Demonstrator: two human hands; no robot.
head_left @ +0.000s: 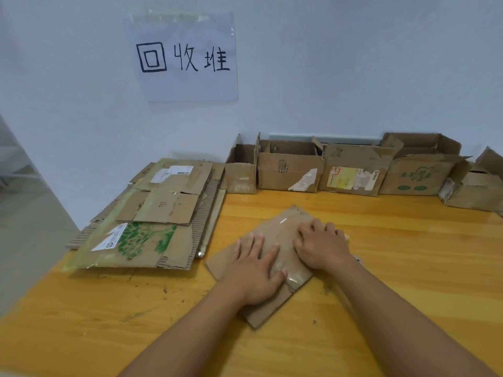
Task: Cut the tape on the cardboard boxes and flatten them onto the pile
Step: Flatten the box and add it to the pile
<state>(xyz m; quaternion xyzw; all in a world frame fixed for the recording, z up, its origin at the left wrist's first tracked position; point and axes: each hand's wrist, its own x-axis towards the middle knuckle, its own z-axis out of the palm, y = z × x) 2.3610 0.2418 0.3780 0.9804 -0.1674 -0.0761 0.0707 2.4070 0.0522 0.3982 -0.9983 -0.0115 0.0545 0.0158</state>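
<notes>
Hands: left, right palms-down, fingers spread | pressing flattened box

2 bare forearms, no sleeves; left hand and right hand seemingly ringless

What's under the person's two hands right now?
A flattened cardboard box lies on the wooden table, pressed by the left hand and right hand. Anything beneath the cardboard is hidden.
</notes>
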